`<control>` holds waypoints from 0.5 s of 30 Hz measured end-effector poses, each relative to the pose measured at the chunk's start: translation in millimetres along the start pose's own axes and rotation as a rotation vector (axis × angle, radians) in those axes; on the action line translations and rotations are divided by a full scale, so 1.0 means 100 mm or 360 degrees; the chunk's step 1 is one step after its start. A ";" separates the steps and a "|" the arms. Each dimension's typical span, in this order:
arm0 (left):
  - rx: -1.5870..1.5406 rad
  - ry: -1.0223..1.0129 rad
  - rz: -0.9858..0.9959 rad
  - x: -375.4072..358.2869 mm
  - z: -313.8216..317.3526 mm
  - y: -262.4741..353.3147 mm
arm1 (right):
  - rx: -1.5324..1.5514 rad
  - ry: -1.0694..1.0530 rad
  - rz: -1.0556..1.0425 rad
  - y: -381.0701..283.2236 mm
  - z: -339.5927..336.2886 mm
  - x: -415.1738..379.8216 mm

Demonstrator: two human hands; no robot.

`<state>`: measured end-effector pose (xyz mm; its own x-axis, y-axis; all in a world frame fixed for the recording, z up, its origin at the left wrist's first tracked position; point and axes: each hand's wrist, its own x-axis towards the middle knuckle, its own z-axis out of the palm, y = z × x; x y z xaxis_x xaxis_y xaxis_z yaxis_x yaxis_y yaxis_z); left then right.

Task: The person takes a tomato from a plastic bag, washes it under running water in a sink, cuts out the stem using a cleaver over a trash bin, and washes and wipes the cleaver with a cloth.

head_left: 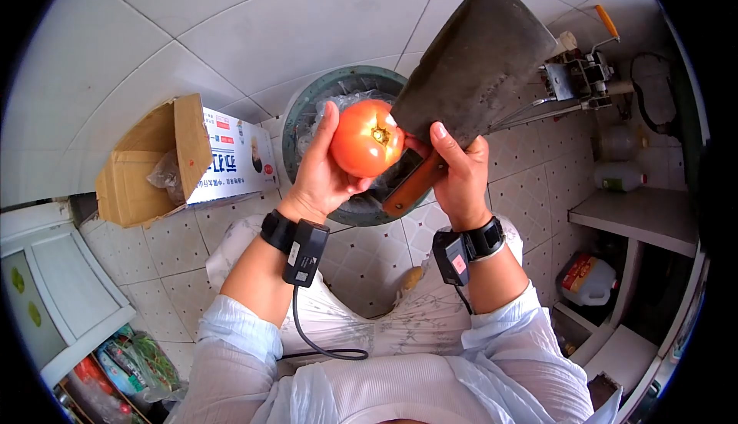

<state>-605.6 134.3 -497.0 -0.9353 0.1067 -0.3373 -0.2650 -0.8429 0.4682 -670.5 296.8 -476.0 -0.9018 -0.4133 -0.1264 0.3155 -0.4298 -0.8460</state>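
Note:
A ripe tomato (361, 147) rests in my left hand (314, 169), its stem scar facing right, with my thumb and fingers wrapped round it. My right hand (463, 174) grips a broad dark cleaver (480, 63) low on the blade, beside its wooden handle (415, 186). The blade slants up and to the right. Its lower left corner is close to the tomato's stem end; whether the two touch I cannot tell. Under both hands stands a round green bin (296, 116) lined with clear plastic.
An open cardboard box (138, 170) with a plastic bag in it stands left of the bin. At the right are a metal machine with an orange handle (606, 20), a shelf (638, 216) and a plastic jug (588, 279). Bagged vegetables (142, 362) lie lower left.

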 end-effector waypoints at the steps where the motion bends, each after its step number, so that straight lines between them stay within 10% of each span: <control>1: -0.0001 0.0001 0.0002 0.00 0.00 0.01 | -0.0033 -0.0002 -0.0004 0.01 0.00 0.00; 15: 0.0128 0.0113 -0.0036 0.00 0.01 0.07 | -0.0021 -0.0032 0.0090 0.03 0.02 -0.01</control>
<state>-608.1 129.4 -492.9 -0.9106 0.0850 -0.4044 -0.3065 -0.7953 0.5231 -667.9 294.2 -477.8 -0.8765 -0.4526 -0.1639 0.3618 -0.3948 -0.8445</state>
